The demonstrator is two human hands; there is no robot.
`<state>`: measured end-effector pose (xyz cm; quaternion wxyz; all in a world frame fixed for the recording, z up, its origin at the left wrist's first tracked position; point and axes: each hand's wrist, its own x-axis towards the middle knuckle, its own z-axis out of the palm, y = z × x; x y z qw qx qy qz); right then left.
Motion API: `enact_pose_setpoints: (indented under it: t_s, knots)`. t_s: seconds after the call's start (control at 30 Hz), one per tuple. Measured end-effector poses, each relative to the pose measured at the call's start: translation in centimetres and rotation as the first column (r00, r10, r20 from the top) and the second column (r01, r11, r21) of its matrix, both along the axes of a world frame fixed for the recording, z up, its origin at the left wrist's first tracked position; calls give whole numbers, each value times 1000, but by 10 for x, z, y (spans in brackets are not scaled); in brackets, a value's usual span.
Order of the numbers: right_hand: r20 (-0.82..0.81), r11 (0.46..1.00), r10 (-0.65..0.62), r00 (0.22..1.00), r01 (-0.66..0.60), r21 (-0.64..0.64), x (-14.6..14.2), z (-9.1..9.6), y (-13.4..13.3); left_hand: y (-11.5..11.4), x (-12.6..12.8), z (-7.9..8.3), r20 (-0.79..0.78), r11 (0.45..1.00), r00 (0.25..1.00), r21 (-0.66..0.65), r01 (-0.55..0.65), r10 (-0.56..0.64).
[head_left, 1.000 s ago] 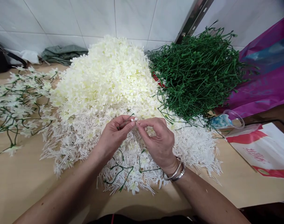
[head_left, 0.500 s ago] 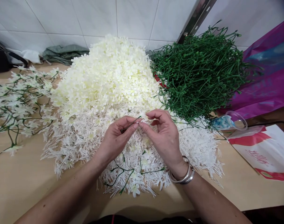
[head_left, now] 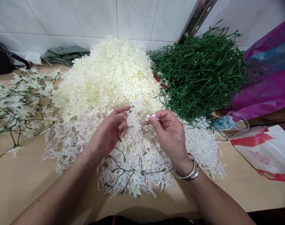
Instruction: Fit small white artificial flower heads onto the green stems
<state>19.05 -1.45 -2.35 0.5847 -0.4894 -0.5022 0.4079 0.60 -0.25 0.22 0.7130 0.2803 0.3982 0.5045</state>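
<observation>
My right hand [head_left: 169, 134] pinches a small white artificial flower [head_left: 150, 117] between thumb and fingers. Apart from it, on the left, my left hand [head_left: 111, 129] is curled around a thin green plastic stem [head_left: 119, 136]; one end pokes out by the fingertips and another part hangs below the fingers, the rest hidden by the palm. Both hands hover over a mat of white thread-like pieces [head_left: 72, 147]. Behind them rises a heap of cream-white flower heads [head_left: 114, 72]. Loose green stems [head_left: 125, 170] with a few blossoms lie in front, below my hands.
A big pile of green stems [head_left: 200, 72] stands at the back right, beside a purple bag [head_left: 271, 75]. Flowered stems [head_left: 20, 106] lie on the left. A clear plastic cup [head_left: 240, 121] and a red-and-white paper bag [head_left: 261, 153] sit on the right. White tiles close the back.
My hands have moved apart from where their fingertips met. The right hand now shows a white flower in its pinch, while the left keeps the green stem.
</observation>
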Motion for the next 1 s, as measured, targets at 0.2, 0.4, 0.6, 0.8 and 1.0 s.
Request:
enact_pose_setpoints:
  t_s: [0.2,0.4,0.6,0.8,1.0]
  knots:
    - [-88,959,272,958,-277,-61,-9,3,-7,3,1,12,194,990,971,-60,-130,139]
    - [-26,876,477,879,-477,-74,-23,10,-19,-6,11,2,64,954,968,162,-251,244]
    - [-192,837,512,837,-536,-106,-32,13,-24,-15,11,-15,-211,922,968,385,-45,136]
    - [-262,839,463,847,-514,-179,-30,12,-22,-13,7,-30,-423,788,899,588,179,111]
    - [-144,899,357,923,-381,-213,-12,18,-13,-6,-4,-15,-544,595,606,791,141,580]
